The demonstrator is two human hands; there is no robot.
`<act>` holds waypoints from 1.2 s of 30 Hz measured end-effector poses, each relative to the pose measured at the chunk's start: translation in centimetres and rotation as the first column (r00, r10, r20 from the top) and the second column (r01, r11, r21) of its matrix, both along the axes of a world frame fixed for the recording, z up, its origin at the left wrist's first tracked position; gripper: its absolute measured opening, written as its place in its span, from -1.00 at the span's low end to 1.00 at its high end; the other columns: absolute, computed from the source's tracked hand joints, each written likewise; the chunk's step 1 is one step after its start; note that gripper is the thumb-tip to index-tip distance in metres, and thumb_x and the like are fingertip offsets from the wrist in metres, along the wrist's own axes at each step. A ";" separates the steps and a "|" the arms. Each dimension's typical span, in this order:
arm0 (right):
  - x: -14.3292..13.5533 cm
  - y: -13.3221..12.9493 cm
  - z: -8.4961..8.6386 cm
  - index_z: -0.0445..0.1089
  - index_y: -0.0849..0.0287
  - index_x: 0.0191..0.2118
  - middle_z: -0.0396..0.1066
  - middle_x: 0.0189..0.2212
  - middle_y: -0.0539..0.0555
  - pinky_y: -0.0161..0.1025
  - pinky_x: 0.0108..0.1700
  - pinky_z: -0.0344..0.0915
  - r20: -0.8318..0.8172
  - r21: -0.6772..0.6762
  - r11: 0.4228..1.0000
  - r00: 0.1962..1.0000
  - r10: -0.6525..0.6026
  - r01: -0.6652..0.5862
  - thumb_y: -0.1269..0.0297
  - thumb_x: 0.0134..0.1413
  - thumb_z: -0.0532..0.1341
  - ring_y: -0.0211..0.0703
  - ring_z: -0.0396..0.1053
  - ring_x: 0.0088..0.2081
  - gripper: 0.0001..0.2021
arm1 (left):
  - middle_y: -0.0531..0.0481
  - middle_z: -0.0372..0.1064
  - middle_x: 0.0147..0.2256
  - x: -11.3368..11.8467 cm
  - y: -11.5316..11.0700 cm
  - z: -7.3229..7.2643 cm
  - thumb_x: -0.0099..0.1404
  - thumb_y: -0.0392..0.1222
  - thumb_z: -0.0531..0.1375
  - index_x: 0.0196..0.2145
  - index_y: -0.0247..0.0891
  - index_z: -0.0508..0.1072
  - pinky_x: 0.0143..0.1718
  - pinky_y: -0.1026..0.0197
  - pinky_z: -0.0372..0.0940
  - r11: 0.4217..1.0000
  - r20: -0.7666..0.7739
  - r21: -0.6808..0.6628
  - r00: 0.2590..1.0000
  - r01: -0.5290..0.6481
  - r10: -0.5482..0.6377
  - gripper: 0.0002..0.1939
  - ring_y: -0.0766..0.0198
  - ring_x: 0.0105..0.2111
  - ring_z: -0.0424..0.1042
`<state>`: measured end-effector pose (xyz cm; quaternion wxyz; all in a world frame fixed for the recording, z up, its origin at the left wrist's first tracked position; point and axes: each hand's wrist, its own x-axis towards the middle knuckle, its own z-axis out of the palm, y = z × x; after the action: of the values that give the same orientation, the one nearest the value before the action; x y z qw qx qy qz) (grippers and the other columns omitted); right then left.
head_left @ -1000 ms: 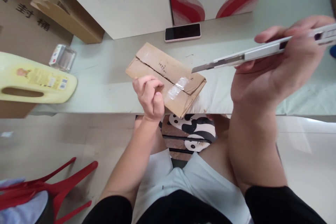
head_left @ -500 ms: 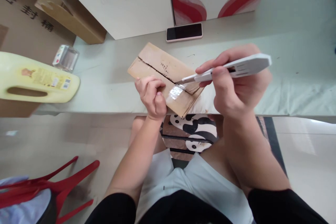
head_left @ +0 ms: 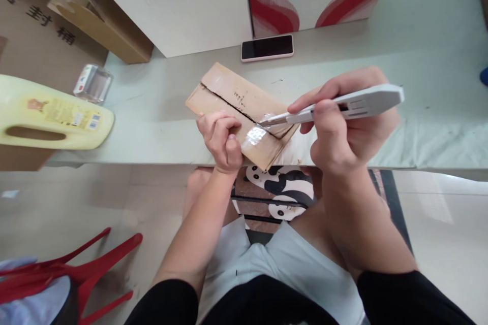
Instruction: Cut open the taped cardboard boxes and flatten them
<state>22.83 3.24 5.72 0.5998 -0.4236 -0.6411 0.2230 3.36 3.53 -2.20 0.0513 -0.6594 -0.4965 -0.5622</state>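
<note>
Left hand [head_left: 221, 138] curled against cardboard box [head_left: 249, 104], grip unclear; right hand [head_left: 345, 129] pinches utility knife [head_left: 364, 101], blade [head_left: 271, 121] angled toward left hand.

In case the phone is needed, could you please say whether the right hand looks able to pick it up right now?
Probably not: the right hand holds a utility knife, its blade at the cardboard box. Otherwise, the phone looks near enough, with nothing on top of it.

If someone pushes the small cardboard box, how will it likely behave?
The small cardboard box probably won't roll, given its flat sides and corners. Its straight edges suggest fairly stiff card. Along the dark seam, it might give under pressure.
</note>
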 end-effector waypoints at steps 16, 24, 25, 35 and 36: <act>-1.0 0.9 -0.9 0.35 0.09 -0.40 0.44 -0.47 -0.05 -0.27 -0.48 0.22 -0.148 0.197 0.980 0.989 0.008 0.021 0.17 0.32 0.16 -0.33 0.33 -0.53 -0.75 | -0.06 0.40 -0.36 0.1 0.2 0.1 0.43 0.06 -0.12 -0.39 -0.16 0.38 0.14 -0.16 0.20 0.998 -0.067 0.023 0.996 -0.057 0.059 -0.58 0.09 -0.25 0.41; -0.9 1.5 -1.7 0.32 0.10 -0.45 0.34 -0.51 -0.07 -0.25 -0.54 0.16 -0.152 0.275 0.961 0.988 0.039 0.004 0.16 0.31 0.17 -0.34 0.28 -0.56 -0.72 | -0.07 0.37 -0.34 0.1 0.1 0.0 0.40 0.06 -0.09 -0.38 -0.15 0.42 0.19 -0.17 0.15 0.999 -0.009 0.004 0.999 -0.032 0.032 -0.60 0.05 -0.23 0.39; -0.9 1.5 -1.6 0.33 0.10 -0.46 0.34 -0.53 -0.07 -0.26 -0.55 0.14 -0.164 0.293 0.956 0.986 0.040 0.010 0.18 0.30 0.18 -0.36 0.27 -0.57 -0.72 | -0.07 0.37 -0.34 0.1 0.1 0.0 0.40 0.05 -0.08 -0.38 -0.15 0.42 0.19 -0.16 0.15 1.000 -0.007 0.012 1.000 -0.028 0.028 -0.61 0.06 -0.23 0.39; 0.9 2.7 -1.4 0.36 -0.03 -0.14 0.32 -0.13 -0.07 -0.32 -0.44 0.29 -0.426 0.258 0.924 0.892 -0.152 0.281 0.22 0.43 0.10 -0.38 0.49 -0.34 -0.89 | -0.06 0.42 -0.30 -0.2 0.2 0.4 0.37 -0.12 -0.05 -0.33 -0.18 0.44 0.15 -0.13 0.14 0.997 -0.048 0.069 0.998 0.042 -0.039 -0.71 0.07 -0.21 0.41; 1.1 3.1 -2.0 0.34 -0.01 -0.12 0.36 -0.11 -0.03 -0.27 -0.40 0.36 -0.352 0.243 0.939 0.924 -0.149 0.244 0.23 0.42 0.10 -0.31 0.50 -0.31 -0.92 | -0.06 0.42 -0.29 -0.4 0.0 0.4 0.36 -0.14 -0.04 -0.31 -0.19 0.45 0.17 -0.12 0.12 0.997 -0.054 0.066 0.998 0.046 -0.042 -0.72 0.07 -0.20 0.41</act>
<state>23.93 6.31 3.73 0.7718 -0.3535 -0.5111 0.1347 3.00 3.51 -1.80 0.0743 -0.6826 -0.4612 -0.5620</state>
